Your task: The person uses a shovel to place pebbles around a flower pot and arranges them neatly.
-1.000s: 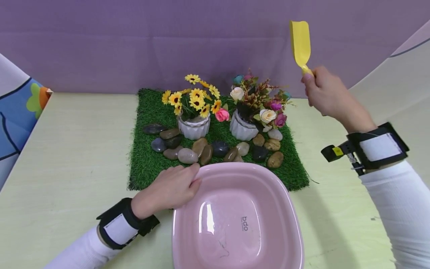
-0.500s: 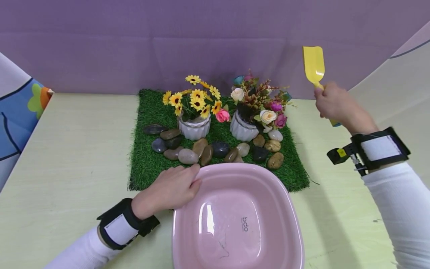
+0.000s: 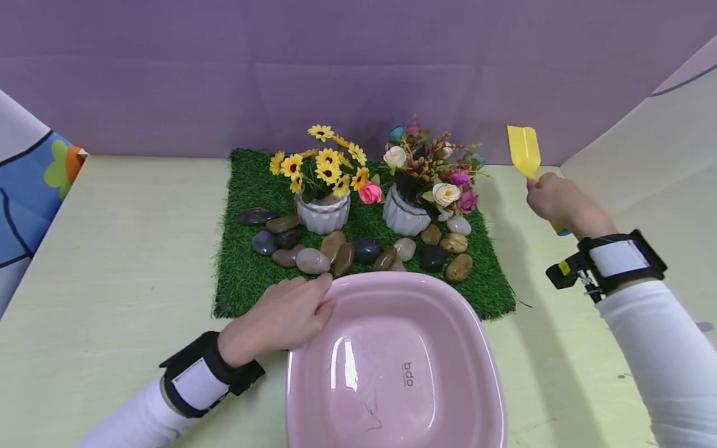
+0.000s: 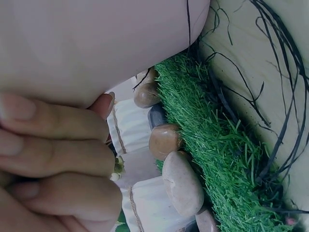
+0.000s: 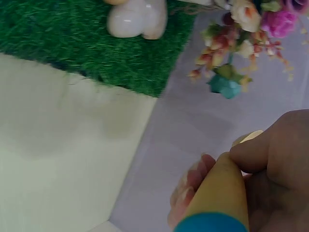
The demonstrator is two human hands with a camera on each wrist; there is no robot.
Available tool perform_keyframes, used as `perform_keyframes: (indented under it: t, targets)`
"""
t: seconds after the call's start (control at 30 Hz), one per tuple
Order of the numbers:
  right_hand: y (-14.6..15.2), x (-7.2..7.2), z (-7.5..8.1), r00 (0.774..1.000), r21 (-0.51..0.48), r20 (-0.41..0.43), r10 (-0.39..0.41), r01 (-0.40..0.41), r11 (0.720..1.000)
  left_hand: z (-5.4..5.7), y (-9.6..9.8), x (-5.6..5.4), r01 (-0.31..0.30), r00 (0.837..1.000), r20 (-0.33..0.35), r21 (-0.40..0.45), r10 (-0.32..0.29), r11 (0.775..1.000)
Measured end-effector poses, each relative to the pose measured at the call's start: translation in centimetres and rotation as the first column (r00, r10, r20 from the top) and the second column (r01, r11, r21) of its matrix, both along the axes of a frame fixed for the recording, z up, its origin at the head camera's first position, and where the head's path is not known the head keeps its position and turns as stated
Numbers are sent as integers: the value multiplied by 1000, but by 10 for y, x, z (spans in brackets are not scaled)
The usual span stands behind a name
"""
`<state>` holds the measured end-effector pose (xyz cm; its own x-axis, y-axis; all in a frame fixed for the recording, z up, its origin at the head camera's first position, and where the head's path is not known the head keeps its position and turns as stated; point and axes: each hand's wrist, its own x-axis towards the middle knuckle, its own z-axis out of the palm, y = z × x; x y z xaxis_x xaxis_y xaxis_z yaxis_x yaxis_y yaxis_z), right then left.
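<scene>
My left hand (image 3: 282,314) grips the far left rim of a pink plastic basin (image 3: 386,283); in the left wrist view its curled fingers (image 4: 63,159) lie against the basin's underside. The basin holds no objects, and a small dark squiggle shows on its bottom. At the right, my right hand (image 3: 568,202) holds a yellow toy shovel (image 3: 524,149), blade up, over the table's back right part. The handle (image 5: 219,193) with its blue end runs through the fist in the right wrist view, where the blade is mostly hidden.
Behind the basin lies an artificial grass mat (image 3: 241,280) with several pebbles (image 3: 313,260). On it stand white pots of yellow flowers (image 3: 327,171) and mixed roses (image 3: 446,193). A purple cloth (image 3: 358,74) hangs along the table's back edge.
My right hand has lowered the shovel and shifted it slightly right, from in front of the purple cloth down towards the table's back right. The left hand and basin stay put.
</scene>
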<state>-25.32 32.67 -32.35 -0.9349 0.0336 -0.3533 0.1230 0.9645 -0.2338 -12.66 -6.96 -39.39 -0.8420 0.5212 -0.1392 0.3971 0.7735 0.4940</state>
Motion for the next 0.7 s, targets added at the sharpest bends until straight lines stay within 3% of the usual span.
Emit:
perform_keyframes:
  t: [0.53,0.7]
  targets:
    - [15,6,-33,992,-7,124,-39,40,999,0,-1,0,-16,999,33,13,16,1000]
    - [17,9,-44,990,15,144,-14,12,1000,0,-1,0,-20,999,27,10,19,1000]
